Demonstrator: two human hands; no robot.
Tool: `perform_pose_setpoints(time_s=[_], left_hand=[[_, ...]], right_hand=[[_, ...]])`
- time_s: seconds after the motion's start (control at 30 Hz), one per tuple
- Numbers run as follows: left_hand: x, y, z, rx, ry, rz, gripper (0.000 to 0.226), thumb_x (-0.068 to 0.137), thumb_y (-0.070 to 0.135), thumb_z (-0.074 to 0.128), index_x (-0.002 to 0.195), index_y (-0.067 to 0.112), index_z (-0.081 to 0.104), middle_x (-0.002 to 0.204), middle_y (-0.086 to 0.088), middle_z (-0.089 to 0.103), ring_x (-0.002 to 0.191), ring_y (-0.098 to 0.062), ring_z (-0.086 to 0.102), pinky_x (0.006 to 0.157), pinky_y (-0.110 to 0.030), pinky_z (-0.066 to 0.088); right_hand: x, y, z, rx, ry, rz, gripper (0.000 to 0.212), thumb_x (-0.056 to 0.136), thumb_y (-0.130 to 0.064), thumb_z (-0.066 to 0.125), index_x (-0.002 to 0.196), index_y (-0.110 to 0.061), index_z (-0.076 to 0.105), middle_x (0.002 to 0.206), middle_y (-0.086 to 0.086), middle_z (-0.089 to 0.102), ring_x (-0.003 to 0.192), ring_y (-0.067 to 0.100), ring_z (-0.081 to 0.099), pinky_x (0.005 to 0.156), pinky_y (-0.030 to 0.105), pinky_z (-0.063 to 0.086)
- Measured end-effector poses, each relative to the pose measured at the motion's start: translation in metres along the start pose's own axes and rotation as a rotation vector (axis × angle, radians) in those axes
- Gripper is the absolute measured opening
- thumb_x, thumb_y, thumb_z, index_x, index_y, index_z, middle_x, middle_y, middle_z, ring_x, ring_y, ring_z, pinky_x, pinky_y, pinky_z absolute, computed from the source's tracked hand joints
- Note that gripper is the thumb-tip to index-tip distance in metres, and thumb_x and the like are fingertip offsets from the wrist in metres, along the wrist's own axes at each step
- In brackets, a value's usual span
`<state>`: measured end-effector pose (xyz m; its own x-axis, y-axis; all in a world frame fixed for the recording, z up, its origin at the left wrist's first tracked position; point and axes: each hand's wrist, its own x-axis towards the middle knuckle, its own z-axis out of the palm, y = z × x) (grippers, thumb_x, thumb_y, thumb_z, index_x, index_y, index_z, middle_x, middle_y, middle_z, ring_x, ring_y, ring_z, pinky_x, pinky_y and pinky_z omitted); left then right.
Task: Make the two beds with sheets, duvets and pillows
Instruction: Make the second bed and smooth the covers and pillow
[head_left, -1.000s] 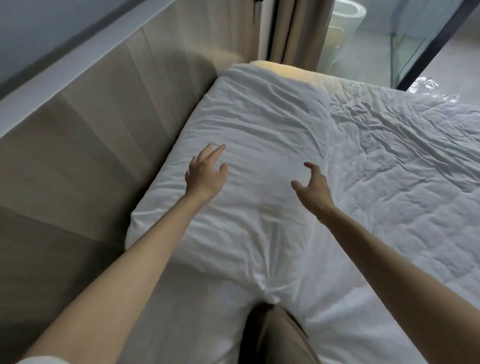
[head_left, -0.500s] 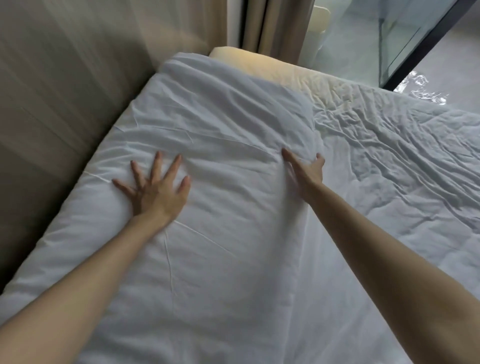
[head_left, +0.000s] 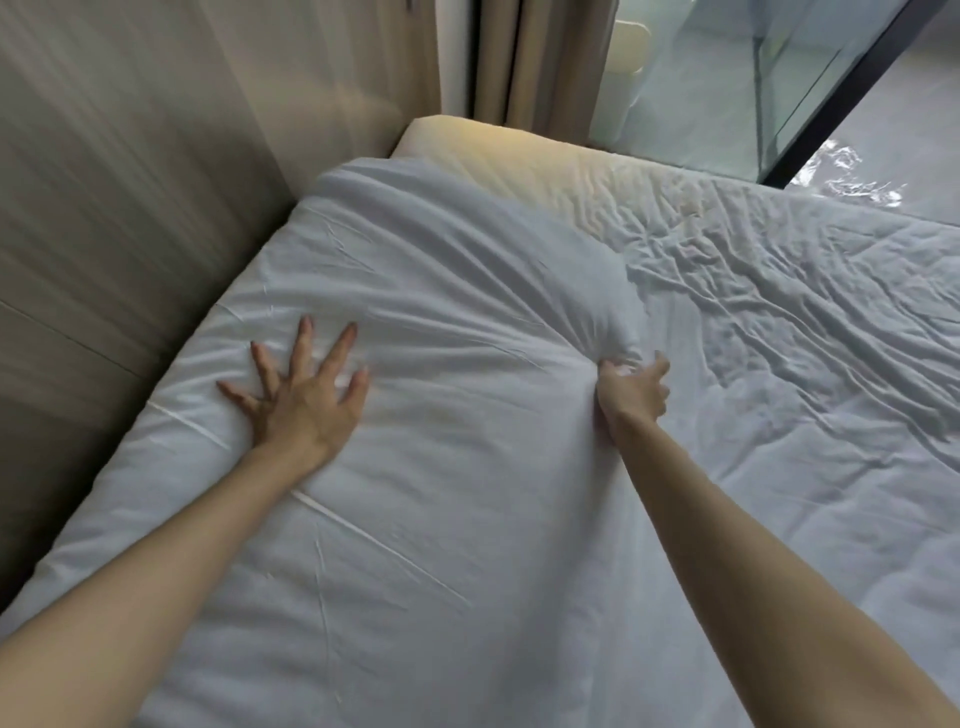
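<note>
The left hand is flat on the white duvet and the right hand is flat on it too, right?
Not quite. The left hand does press flat on the white duvet, fingers spread. The right hand is not flat: its fingers are curled round a bunched fold at the duvet's edge. The head view shows it.

Head-worn view (wide-angle), facing forward and down, close over bed (head_left: 779, 374)

Bed (head_left: 519, 150) carries a wrinkled white sheet (head_left: 779, 353), with a white duvet (head_left: 441, 270) lying along its left edge.
</note>
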<state>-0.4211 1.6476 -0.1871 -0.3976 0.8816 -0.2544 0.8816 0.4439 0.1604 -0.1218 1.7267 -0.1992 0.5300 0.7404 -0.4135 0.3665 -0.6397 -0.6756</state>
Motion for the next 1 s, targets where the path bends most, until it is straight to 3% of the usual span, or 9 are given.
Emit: perform_pose_setpoints(time_s=[0.1, 0.17, 0.23, 0.33, 0.5, 0.7, 0.83, 0.9, 1.0], left_hand=[[0.009, 0.001, 0.002, -0.003, -0.012, -0.082, 0.054, 0.095, 0.064, 0.017, 0.146, 0.059, 0.001, 0.162, 0.009, -0.012, 0.146, -0.04, -0.012, 0.106, -0.074, -0.009], [0.011, 0.007, -0.001, -0.006, 0.025, -0.075, 0.055, 0.096, 0.061, 0.017, 0.148, 0.055, -0.001, 0.162, 0.007, -0.013, 0.146, -0.04, -0.014, 0.107, -0.073, -0.01], [0.012, 0.021, -0.001, -0.004, 0.091, 0.045, 0.055, 0.099, 0.055, 0.02, 0.15, 0.051, -0.002, 0.162, 0.008, -0.016, 0.147, -0.035, -0.017, 0.109, -0.069, -0.012], [0.021, 0.049, 0.004, -0.004, 0.095, 0.178, 0.053, 0.101, 0.05, 0.022, 0.15, 0.05, 0.0, 0.161, 0.013, -0.015, 0.148, -0.029, -0.017, 0.11, -0.067, -0.013], [0.074, 0.059, 0.013, 0.054, 0.061, 0.076, 0.053, 0.096, 0.063, 0.018, 0.145, 0.06, -0.003, 0.16, 0.015, -0.017, 0.145, -0.038, -0.021, 0.103, -0.076, -0.013], [0.112, 0.039, -0.006, 0.009, -0.048, -0.05, 0.056, 0.096, 0.065, 0.015, 0.147, 0.056, -0.006, 0.161, 0.013, -0.016, 0.146, -0.038, -0.018, 0.105, -0.075, -0.008], [0.063, 0.04, -0.016, -0.009, 0.079, 0.093, 0.057, 0.097, 0.061, 0.02, 0.15, 0.051, -0.001, 0.163, 0.01, -0.009, 0.148, -0.033, -0.016, 0.106, -0.071, -0.015], [0.026, 0.027, -0.007, 0.004, 0.117, 0.138, 0.061, 0.095, 0.064, 0.023, 0.149, 0.052, -0.002, 0.163, 0.01, -0.009, 0.148, -0.033, -0.016, 0.106, -0.07, -0.015], [-0.027, -0.01, 0.012, 0.079, 0.105, 0.066, 0.065, 0.092, 0.069, 0.021, 0.15, 0.051, -0.001, 0.162, 0.011, -0.011, 0.147, -0.035, -0.016, 0.108, -0.072, -0.01]], right_hand=[[-0.008, -0.027, 0.009, -0.38, 0.11, -0.504, 0.066, 0.095, -0.019, 0.048, 0.151, -0.04, 0.02, 0.159, 0.006, 0.018, 0.14, 0.032, 0.021, 0.114, 0.048, 0.018], [-0.034, -0.042, 0.02, -0.505, -0.044, -0.767, 0.059, 0.098, -0.033, 0.046, 0.15, -0.044, 0.021, 0.163, -0.003, 0.007, 0.148, 0.029, 0.006, 0.116, 0.057, 0.001], [-0.061, -0.042, 0.036, -0.603, -0.245, -0.863, 0.058, 0.1, -0.046, 0.038, 0.151, -0.049, 0.012, 0.163, -0.009, -0.002, 0.149, 0.027, -0.008, 0.11, 0.065, -0.012], [-0.059, -0.022, 0.056, -0.752, -0.274, -0.911, 0.056, 0.098, -0.06, 0.025, 0.149, -0.054, 0.003, 0.162, -0.014, -0.011, 0.147, 0.029, -0.021, 0.105, 0.071, -0.017], [0.014, -0.026, 0.067, -0.752, -0.093, -0.809, 0.067, 0.085, -0.08, 0.022, 0.146, -0.059, 0.002, 0.161, -0.019, -0.013, 0.143, 0.039, -0.026, 0.099, 0.077, -0.017], [0.042, -0.049, 0.073, -0.775, -0.195, -0.63, 0.076, 0.08, -0.086, 0.023, 0.146, -0.059, -0.004, 0.16, -0.017, -0.017, 0.145, 0.038, -0.023, 0.098, 0.08, -0.012], [-0.013, -0.052, 0.066, -0.718, -0.234, -0.685, 0.068, 0.093, -0.065, 0.03, 0.149, -0.051, -0.005, 0.162, -0.008, -0.017, 0.146, 0.032, -0.022, 0.103, 0.076, -0.011], [-0.058, -0.031, 0.069, -0.766, -0.265, -0.794, 0.066, 0.093, -0.068, 0.024, 0.151, -0.049, -0.002, 0.162, -0.007, -0.015, 0.147, 0.03, -0.022, 0.104, 0.073, -0.017], [-0.115, 0.011, 0.072, -0.826, -0.27, -0.866, 0.07, 0.09, -0.075, 0.017, 0.151, -0.047, -0.003, 0.162, -0.007, -0.014, 0.146, 0.03, -0.024, 0.104, 0.07, -0.02]])
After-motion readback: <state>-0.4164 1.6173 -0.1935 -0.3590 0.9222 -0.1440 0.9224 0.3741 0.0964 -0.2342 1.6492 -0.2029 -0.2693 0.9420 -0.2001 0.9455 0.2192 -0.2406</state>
